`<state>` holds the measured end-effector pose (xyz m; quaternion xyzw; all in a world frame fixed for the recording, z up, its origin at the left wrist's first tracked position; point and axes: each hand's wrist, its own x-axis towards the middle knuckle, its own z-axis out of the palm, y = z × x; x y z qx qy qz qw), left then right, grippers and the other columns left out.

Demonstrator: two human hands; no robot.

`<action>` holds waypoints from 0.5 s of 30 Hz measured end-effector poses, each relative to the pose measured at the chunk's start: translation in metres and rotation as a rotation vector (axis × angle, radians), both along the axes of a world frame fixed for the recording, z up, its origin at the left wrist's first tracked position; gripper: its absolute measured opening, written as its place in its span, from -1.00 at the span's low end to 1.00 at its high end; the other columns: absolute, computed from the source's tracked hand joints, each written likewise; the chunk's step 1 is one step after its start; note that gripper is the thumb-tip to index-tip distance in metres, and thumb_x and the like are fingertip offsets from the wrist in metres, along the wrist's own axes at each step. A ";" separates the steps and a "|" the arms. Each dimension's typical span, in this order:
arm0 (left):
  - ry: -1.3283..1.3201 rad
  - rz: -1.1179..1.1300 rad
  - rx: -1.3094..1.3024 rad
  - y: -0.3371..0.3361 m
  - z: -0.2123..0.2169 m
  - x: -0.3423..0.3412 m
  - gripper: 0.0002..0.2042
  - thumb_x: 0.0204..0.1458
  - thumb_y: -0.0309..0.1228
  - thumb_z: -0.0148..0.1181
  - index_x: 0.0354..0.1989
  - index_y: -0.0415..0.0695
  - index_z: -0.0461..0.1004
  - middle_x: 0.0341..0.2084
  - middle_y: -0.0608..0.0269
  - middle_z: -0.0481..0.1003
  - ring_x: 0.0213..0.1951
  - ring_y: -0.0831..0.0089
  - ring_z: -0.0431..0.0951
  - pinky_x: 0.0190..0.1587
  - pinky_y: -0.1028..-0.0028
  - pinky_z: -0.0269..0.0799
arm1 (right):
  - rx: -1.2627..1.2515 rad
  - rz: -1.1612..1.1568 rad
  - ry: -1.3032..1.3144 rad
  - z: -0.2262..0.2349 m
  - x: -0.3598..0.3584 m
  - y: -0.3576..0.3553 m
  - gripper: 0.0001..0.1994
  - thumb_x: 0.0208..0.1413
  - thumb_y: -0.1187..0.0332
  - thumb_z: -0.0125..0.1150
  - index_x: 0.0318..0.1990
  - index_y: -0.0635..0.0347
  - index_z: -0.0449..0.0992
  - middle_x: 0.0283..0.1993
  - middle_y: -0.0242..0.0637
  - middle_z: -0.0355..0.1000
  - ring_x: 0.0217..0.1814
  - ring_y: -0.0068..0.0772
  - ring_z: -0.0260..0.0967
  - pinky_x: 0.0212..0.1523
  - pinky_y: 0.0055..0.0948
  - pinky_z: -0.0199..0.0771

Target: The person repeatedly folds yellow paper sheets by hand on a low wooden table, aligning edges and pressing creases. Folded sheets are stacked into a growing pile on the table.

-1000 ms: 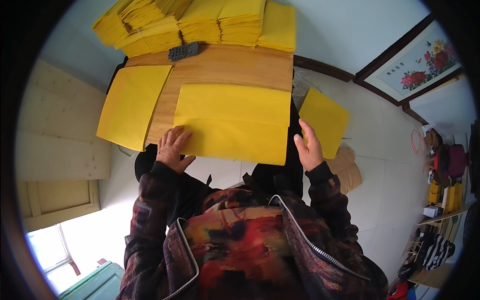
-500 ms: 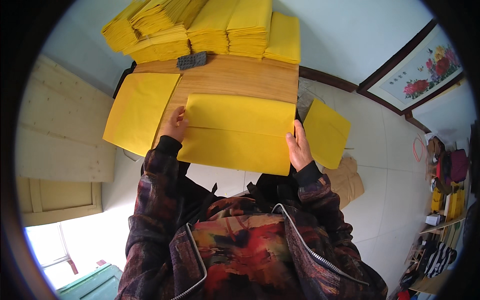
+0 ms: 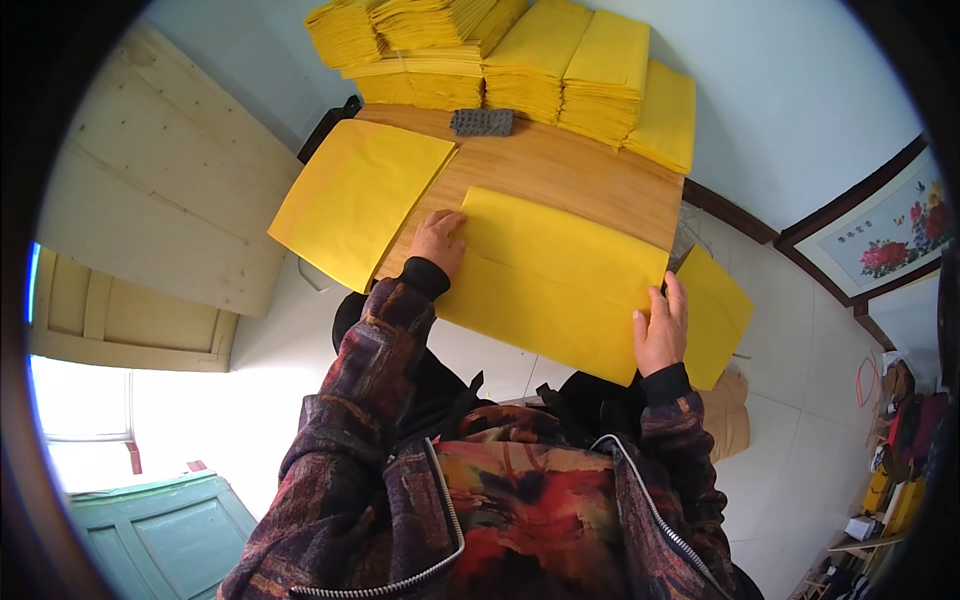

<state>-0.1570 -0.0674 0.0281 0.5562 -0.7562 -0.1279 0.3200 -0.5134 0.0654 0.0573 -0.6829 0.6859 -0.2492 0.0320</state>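
A large yellow paper sheet (image 3: 548,305) spans the near side of the wooden table and overhangs its front edge; a crease or overlapping edge runs across it lengthwise. My left hand (image 3: 437,241) has its fingers curled at the sheet's left edge. At the opposite end, my right hand (image 3: 661,327) grips the right edge, thumb on top and fingers around the side. To the left lies a flat stack of yellow sheets (image 3: 362,195), close to my left hand.
Thick bundles of folded yellow paper (image 3: 540,45) line the back of the table (image 3: 600,172). In front of them sits a grey textured block (image 3: 482,122). Another yellow sheet (image 3: 712,315) is beyond my right hand, above brown paper (image 3: 728,415). Wooden boards (image 3: 160,170) lean at left.
The view has turned, so the scene sits farther right and tilted. My left hand's fingers, raised beside the sheet's edge before, now lie lower over it. My right hand keeps its hold.
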 end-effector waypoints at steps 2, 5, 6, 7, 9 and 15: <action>0.028 -0.005 0.053 -0.002 0.000 0.000 -0.63 -0.15 -0.53 0.16 -0.06 -0.21 0.47 -0.03 0.06 0.41 -0.12 0.18 0.48 -0.13 0.42 0.43 | -0.037 0.062 0.116 0.008 0.001 -0.004 -0.63 -0.06 0.41 0.24 -0.07 0.34 0.40 0.28 -0.11 0.14 0.36 0.01 -0.02 0.30 -0.11 0.04; 0.137 0.003 0.172 -0.003 0.002 -0.002 -0.64 -0.17 -0.53 0.18 -0.11 -0.23 0.48 -0.04 0.01 0.40 0.00 0.03 0.40 0.06 0.30 0.35 | -0.070 0.148 0.162 0.017 0.005 -0.018 -0.67 -0.13 0.41 0.29 -0.15 0.29 0.44 0.16 -0.19 0.27 0.34 -0.05 0.04 0.28 -0.16 0.07; 0.121 0.003 0.163 -0.002 0.004 -0.003 -0.65 -0.17 -0.52 0.17 -0.11 -0.24 0.48 -0.05 -0.02 0.40 0.00 0.03 0.40 0.06 0.30 0.35 | -0.044 0.186 0.150 0.018 0.008 -0.024 -0.67 -0.12 0.41 0.29 -0.14 0.27 0.44 0.16 -0.20 0.28 0.33 -0.06 0.04 0.28 -0.17 0.08; 0.108 0.005 0.172 -0.002 0.006 -0.004 -0.65 -0.17 -0.52 0.17 -0.11 -0.24 0.48 -0.05 -0.01 0.40 0.00 0.03 0.40 0.06 0.30 0.35 | -0.018 0.225 0.136 0.019 0.012 -0.030 -0.66 -0.11 0.40 0.28 -0.13 0.26 0.44 0.15 -0.21 0.28 0.33 -0.08 0.05 0.28 -0.17 0.08; 0.097 0.017 0.175 -0.001 0.010 -0.005 -0.65 -0.17 -0.53 0.16 -0.12 -0.23 0.48 -0.06 -0.01 0.40 0.00 0.03 0.40 0.06 0.30 0.35 | -0.009 0.351 0.097 0.017 0.020 -0.045 -0.66 -0.09 0.44 0.27 -0.09 0.26 0.44 0.15 -0.22 0.28 0.32 -0.13 0.08 0.27 -0.23 0.11; 0.068 -0.007 0.121 -0.004 0.005 -0.004 -0.64 -0.18 -0.55 0.15 -0.11 -0.20 0.48 -0.08 0.06 0.41 -0.11 0.14 0.43 -0.07 0.36 0.39 | 0.076 0.365 0.120 -0.002 0.028 -0.070 -0.55 0.06 0.29 0.17 0.14 0.05 0.31 0.29 -0.36 0.11 0.40 -0.19 -0.07 0.33 -0.07 -0.07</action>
